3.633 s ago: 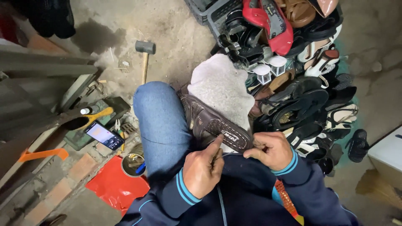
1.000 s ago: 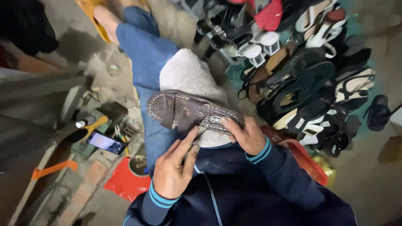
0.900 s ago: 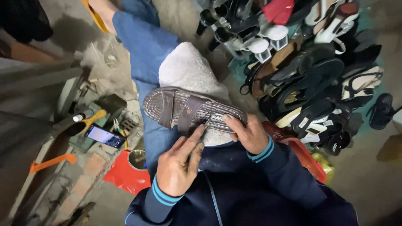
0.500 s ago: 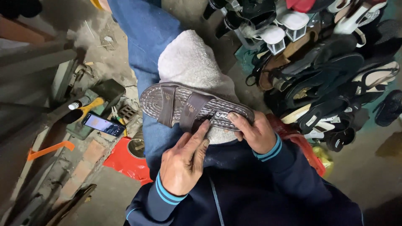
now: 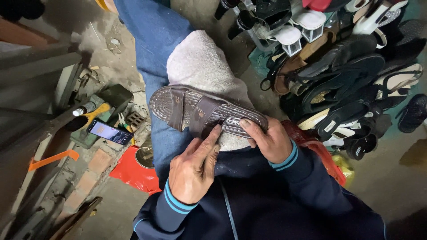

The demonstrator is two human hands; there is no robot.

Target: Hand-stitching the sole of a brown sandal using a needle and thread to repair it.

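step: working brown sandal (image 5: 200, 111) strap on knee | left hand (image 5: 191, 171) fingers press strap | right hand (image 5: 267, 140) fingers clamp heel | next: likely needs steady hold

Brown two-strap sandal (image 5: 200, 111) lies flat (upright) across a cloth-covered knee.

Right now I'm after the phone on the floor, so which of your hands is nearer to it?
The left. My left hand is at the sandal on my lap, on the side of the phone. My right hand grips the sandal's heel end, farther away.
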